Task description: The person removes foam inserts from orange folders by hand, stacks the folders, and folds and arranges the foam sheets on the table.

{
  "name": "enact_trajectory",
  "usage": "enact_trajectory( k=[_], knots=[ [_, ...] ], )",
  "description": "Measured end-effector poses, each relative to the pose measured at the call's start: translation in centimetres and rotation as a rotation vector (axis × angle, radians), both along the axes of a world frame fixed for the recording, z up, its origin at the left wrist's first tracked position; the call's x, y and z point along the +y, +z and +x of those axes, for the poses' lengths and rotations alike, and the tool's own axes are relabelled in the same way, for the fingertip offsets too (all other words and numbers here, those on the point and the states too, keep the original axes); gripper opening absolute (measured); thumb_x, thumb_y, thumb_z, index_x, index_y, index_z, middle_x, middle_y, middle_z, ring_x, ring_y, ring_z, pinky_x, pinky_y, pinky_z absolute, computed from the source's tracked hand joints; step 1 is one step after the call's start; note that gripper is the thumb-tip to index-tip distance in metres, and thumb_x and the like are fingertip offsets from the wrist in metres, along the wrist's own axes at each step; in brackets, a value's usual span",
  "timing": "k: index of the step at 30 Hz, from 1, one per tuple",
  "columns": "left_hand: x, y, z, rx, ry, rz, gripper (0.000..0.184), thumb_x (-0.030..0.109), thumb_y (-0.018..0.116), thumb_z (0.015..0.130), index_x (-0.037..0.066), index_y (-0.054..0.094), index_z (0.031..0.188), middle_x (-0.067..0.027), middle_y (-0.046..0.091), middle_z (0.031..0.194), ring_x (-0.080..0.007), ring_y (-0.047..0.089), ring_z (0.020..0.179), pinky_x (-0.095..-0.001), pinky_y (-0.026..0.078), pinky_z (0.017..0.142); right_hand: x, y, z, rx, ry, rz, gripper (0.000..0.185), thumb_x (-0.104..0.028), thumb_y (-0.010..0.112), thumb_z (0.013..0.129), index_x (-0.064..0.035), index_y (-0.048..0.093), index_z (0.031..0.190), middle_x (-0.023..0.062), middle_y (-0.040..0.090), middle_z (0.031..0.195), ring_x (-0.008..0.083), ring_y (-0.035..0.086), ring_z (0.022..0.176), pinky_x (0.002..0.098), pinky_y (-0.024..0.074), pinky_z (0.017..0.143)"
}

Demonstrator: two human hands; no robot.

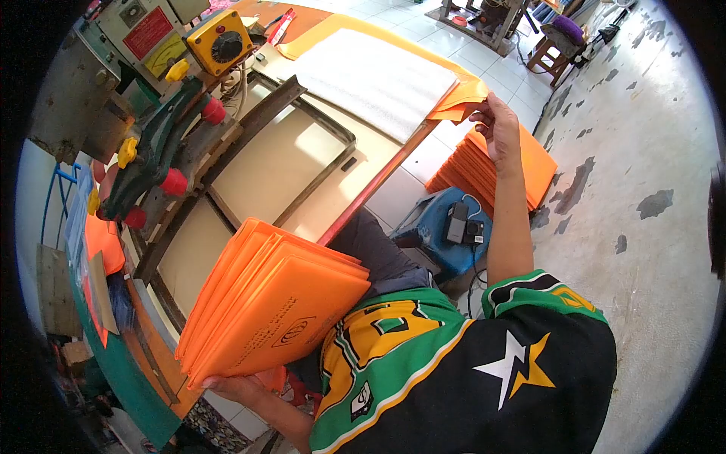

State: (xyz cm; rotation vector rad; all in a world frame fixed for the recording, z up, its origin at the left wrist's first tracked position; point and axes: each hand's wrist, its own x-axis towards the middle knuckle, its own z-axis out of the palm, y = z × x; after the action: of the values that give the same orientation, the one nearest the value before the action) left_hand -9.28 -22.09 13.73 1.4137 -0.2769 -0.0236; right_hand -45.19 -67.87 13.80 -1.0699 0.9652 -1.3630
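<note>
Over the near edge of the table (378, 155), a printed orange stack (261, 310) is clasped by the left hand (234, 387); at the table's right corner, orange sheeting (463, 94) is pinched by the right hand (497, 129).

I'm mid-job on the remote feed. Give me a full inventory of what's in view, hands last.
Printed stack: one, orange with dark print, at the near table edge
Orange sheets: several, uncountable, far end of the table, partly under the white sheet
White sheet: at least one, white, on the table
Second stack: one, orange, beyond the blue stool
Blue stool: one, blue, right of the table
Devices: two, black, on that stool
Metal frame: one, dark, on the table
Table: one, cream top
Machine: one, green with red and yellow knobs, left
Control box: one, yellow, upper left
Left hand: one, holding the printed stack
Right hand: one, pinching the orange sheets' corner
</note>
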Motion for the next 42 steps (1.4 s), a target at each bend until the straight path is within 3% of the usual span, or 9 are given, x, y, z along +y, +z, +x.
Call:
enact_trajectory(
  k=[5,7,24,34,37,39,42],
  knots=[
    [-0.2,0.1,0.0,0.003,0.004,-0.014,0.104,0.078,0.052,0.078,-0.001,0.03,0.142,-0.0179,0.043,0.139,-0.0292,0.049,0.126,-0.0427,0.047,0.102,-0.3,-0.2,0.2,-0.009,-0.008,0.005,0.03,-0.035,0.057,0.097,-0.0065,0.063,0.104,0.0051,0.069,0.085,0.0101,0.064,0.067,0.0192,0.0463,0.052],
    [0.2,-0.4,0.4,-0.033,-0.017,-0.011,0.1,0.076,0.052,0.079,0.004,0.028,0.144,-0.0212,0.038,0.143,-0.0371,0.046,0.128,-0.0505,0.045,0.103,-0.2,-0.1,0.4,-0.008,-0.01,0.01,0.029,-0.036,0.059,0.096,-0.0075,0.062,0.102,0.0041,0.069,0.084,0.01,0.064,0.067,0.0194,0.0465,0.052],
    [-0.3,0.4,-0.3,0.013,0.008,-0.007,0.103,0.076,0.054,0.078,0.0,0.031,0.142,-0.0211,0.042,0.141,-0.0357,0.047,0.127,-0.0484,0.045,0.102,-0.2,-0.3,1.2,0.098,-0.048,0.044,0.025,-0.035,0.067,0.092,-0.0119,0.058,0.093,-0.0011,0.063,0.079,0.0071,0.062,0.068,0.0183,0.0456,0.055],
    [-0.1,0.2,-0.1,0.03,0.02,-0.013,0.102,0.077,0.052,0.078,0.001,0.032,0.142,-0.0211,0.043,0.14,-0.0352,0.048,0.127,-0.0489,0.047,0.1,0.9,0.6,2.4,0.092,-0.004,0.009,0.026,-0.032,0.065,0.092,-0.0092,0.054,0.1,0.0009,0.063,0.083,0.0085,0.062,0.071,0.019,0.0464,0.058],
    [-0.2,0.4,-0.2,0.068,-0.056,-0.07,0.102,0.078,0.053,0.078,0.002,0.032,0.143,-0.0202,0.043,0.14,-0.0349,0.048,0.126,-0.0492,0.048,0.099,0.9,0.7,3.0,0.043,-0.067,-0.002,0.026,-0.026,0.065,0.093,-0.0063,0.052,0.102,0.0014,0.06,0.079,0.0081,0.058,0.065,0.019,0.0445,0.055],
    [-0.3,0.4,-0.5,0.072,-0.03,-0.066,0.102,0.078,0.053,0.078,0.003,0.032,0.143,-0.0198,0.043,0.14,-0.0347,0.048,0.126,-0.049,0.048,0.099,0.4,0.1,3.0,-0.029,-0.313,-0.26,0.023,-0.02,0.065,0.092,-0.0027,0.052,0.101,0.004,0.058,0.08,0.0074,0.052,0.057,0.0195,0.0409,0.047],
    [-0.2,0.1,-0.4,0.071,-0.005,-0.061,0.102,0.078,0.053,0.077,0.002,0.033,0.143,-0.019,0.044,0.139,-0.034,0.049,0.126,-0.0483,0.048,0.099,1.0,1.1,3.8,0.05,-0.417,-0.369,0.015,-0.015,0.063,0.092,-0.0026,0.055,0.095,0.0009,0.055,0.079,0.0061,0.048,0.064,0.0208,0.0414,0.056]
  ],
)
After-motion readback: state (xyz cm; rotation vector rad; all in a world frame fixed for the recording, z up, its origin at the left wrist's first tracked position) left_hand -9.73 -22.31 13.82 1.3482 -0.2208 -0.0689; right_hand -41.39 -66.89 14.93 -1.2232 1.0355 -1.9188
